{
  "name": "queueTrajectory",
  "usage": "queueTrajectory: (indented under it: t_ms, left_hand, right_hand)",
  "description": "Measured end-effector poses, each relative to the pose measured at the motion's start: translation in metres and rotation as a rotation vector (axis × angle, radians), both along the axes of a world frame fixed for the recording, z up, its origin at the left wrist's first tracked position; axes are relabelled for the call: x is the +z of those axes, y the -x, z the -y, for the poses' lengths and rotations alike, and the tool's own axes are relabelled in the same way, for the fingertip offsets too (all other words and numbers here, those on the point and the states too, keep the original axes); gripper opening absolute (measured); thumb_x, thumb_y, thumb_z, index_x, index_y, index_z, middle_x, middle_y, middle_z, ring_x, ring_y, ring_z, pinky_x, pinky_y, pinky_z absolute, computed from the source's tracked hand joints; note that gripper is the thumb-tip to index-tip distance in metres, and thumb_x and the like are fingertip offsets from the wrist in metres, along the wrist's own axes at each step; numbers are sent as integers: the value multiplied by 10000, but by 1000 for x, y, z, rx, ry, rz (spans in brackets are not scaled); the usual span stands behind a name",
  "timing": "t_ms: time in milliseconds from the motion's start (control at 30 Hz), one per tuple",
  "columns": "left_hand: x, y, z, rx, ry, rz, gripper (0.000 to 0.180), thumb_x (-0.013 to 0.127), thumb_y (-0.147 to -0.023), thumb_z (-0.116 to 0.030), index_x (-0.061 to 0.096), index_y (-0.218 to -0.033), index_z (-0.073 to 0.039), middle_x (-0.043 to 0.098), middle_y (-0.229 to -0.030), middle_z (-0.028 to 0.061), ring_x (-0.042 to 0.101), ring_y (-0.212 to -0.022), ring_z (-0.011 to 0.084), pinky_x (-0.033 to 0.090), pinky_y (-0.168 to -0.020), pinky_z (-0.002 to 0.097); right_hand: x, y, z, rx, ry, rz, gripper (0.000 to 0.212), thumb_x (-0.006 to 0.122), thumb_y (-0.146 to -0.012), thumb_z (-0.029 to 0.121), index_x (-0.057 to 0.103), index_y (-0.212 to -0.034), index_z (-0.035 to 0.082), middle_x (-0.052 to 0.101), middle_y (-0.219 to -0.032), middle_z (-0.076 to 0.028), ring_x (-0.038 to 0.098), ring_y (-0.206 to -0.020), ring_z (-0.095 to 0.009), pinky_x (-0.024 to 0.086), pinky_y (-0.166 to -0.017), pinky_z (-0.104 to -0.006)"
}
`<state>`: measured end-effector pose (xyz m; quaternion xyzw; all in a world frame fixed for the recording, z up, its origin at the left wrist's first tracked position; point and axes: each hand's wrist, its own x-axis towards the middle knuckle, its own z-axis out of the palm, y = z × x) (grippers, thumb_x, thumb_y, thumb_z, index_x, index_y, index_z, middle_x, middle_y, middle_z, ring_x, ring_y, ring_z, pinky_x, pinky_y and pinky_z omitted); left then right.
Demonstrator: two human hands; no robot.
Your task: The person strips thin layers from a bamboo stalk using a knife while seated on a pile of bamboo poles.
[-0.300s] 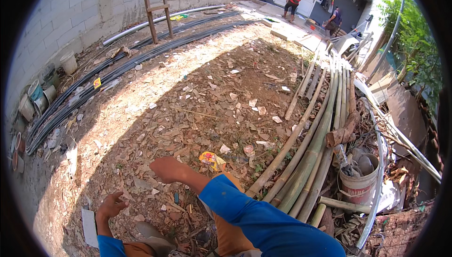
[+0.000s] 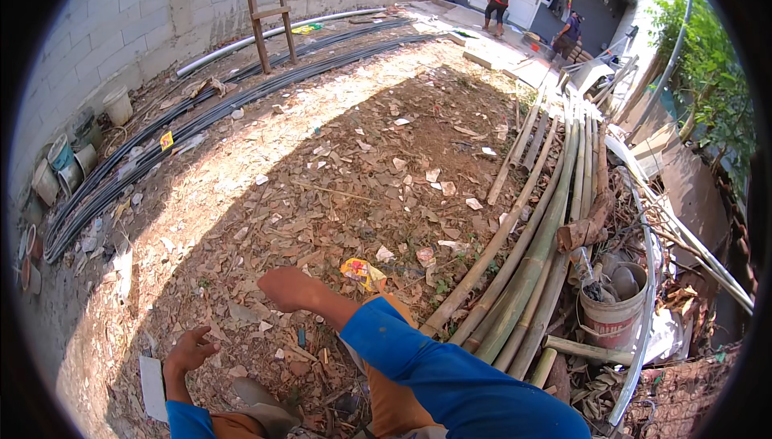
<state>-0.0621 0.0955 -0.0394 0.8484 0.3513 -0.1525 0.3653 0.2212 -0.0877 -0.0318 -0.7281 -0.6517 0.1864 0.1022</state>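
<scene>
My left hand [image 2: 191,352] hangs low at the lower left, fingers apart and a little bent, with nothing seen in it. A grey flat slab [image 2: 153,388] lies just beside that wrist. My right arm, in a blue sleeve, reaches across to the left over my brown trousers. The back of my right hand [image 2: 289,289] shows above the leaf-strewn ground, bent at the wrist. Its fingers are hidden, so whether it holds anything cannot be seen. A yellow and red wrapper [image 2: 363,273] lies near the right forearm.
Long bamboo poles [image 2: 543,250] lie along the right, beside a dirty bucket [image 2: 613,310] with things in it. Dark rods [image 2: 217,101] run along the block wall at left, near several old buckets [image 2: 60,153] and a wooden ladder [image 2: 269,14]. Two people [image 2: 500,3] are far back.
The far person at right has shifted slightly and bends a little lower. My hands stay almost where they were.
</scene>
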Motion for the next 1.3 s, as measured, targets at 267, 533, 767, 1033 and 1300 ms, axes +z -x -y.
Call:
queueTrajectory:
  t_ms: [267,533,767,1033,1300]
  left_hand:
    - [2,-2,2,-5,-5,-7,730,799,-881,-254,494,-1471,48,730,-1141,253,713,-1068,337,545,-925,423]
    - [-5,1,-3,-16,0,12,729,800,-884,-263,496,-1469,49,724,-1151,259,708,-1083,347,543,-933,427]
    - [2,-3,2,2,2,-12,740,805,-878,-270,496,-1474,39,724,-1162,254,702,-1106,353,537,-955,427]
    - [5,-2,3,6,-6,-27,740,803,-880,-279,496,-1478,32,735,-1152,237,703,-1111,344,534,-961,422]
    - [-2,-1,-1,16,5,-18,732,801,-884,-282,501,-1473,33,723,-1168,260,702,-1110,354,540,-950,427]
  right_hand:
    - [4,-1,3,8,50,14,144,676,-750,-22,685,-893,-37,703,-959,-248,704,-957,-421,563,-793,-504]
    - [6,0,4,11,72,21,141,681,-775,-11,687,-914,-33,707,-964,-244,706,-959,-419,566,-793,-503]
    - [3,-1,5,6,44,20,156,697,-754,-26,685,-910,-33,707,-968,-236,704,-968,-414,569,-787,-496]
    - [8,0,4,9,79,17,158,696,-751,-29,689,-909,-36,709,-966,-235,706,-964,-411,569,-782,-495]
    - [6,-1,4,10,84,21,161,691,-755,-22,694,-915,-44,714,-962,-243,711,-953,-418,572,-769,-498]
